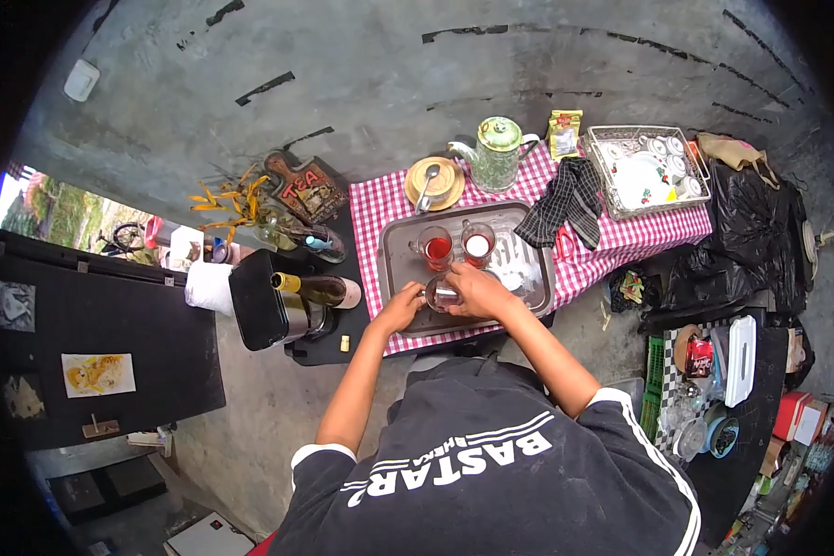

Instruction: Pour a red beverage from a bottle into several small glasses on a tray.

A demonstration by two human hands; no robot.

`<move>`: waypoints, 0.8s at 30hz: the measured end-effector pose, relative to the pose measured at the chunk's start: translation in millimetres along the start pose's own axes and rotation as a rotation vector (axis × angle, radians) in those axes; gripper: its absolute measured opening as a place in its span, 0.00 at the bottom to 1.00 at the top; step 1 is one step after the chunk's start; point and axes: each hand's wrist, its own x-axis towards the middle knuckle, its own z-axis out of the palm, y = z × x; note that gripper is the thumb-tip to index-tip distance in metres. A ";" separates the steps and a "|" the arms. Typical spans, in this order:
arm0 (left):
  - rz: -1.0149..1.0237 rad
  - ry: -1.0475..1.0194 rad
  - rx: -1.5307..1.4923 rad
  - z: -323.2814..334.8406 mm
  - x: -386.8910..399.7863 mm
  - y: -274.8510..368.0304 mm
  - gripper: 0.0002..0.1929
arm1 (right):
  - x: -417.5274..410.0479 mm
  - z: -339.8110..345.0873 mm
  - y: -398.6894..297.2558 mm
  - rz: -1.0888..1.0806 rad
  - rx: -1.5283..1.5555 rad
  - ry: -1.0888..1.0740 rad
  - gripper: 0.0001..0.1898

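Note:
A clear glass mug [443,295] is between my hands over the near part of a brown metal tray [397,267]. My left hand [403,309] pinches its handle side, while the fingers of my right hand [481,290] wrap its opposite side and rim. Whether the mug rests on the tray cannot be told. Just beyond stand two more glass mugs: the left mug [436,249] has red liquid in it, and the right mug [478,243] shows a white round surface above red. Ridges and a shiny patch show on the tray's right half.
Behind the tray are a lidded pot with a spoon [434,182] and a green enamel teapot [498,154]. A dark checked cloth [566,201], red-handled scissors [564,244] and a wire basket of crockery [646,170] lie rightward. A bottle [320,288] stands left, near a cork [345,343].

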 end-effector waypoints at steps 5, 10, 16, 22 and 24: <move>-0.020 0.006 -0.038 0.8 1.1 -0.8 0.12 | 1.0 -3.4 0.2 0.004 0.019 -0.047 0.26; -0.022 0.036 0.012 1.4 1.5 -1.8 0.11 | 4.9 -4.8 2.3 0.008 0.019 -0.089 0.27; -0.042 0.065 0.028 5.4 0.1 1.4 0.12 | 10.1 -2.8 10.1 -0.047 -0.040 -0.092 0.27; -0.082 0.065 0.033 5.6 -1.6 5.9 0.13 | 17.2 -3.1 17.6 -0.116 -0.076 -0.117 0.28; -0.082 0.073 0.026 5.3 -1.0 5.0 0.13 | 21.0 -7.3 18.8 -0.195 -0.069 -0.047 0.28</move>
